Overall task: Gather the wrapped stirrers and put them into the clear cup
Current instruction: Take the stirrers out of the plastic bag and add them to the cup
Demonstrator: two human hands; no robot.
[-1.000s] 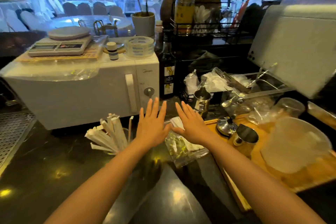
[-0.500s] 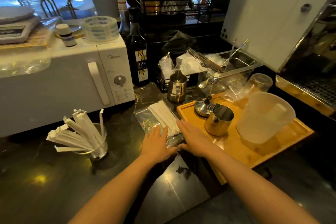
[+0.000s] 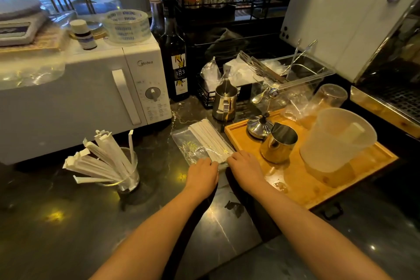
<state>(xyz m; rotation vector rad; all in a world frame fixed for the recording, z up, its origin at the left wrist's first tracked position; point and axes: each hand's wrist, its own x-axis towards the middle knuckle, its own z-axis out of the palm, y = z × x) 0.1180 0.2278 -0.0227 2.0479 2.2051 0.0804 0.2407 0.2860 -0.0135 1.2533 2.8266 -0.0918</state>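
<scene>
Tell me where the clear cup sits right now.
Head view, lower left: the clear cup stands on the dark counter before the microwave, left of both hands, already holding wrapped stirrers.

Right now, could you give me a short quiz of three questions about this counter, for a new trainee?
1. True or false: the clear cup already holds wrapped stirrers.
2. Where does the plastic bag of stirrers lie? A) on the wooden tray B) on the dark counter beside the tray C) on the microwave
3. What do the left hand and right hand touch?

Key: 1 true; 2 B; 3 the bag's near end.
</scene>
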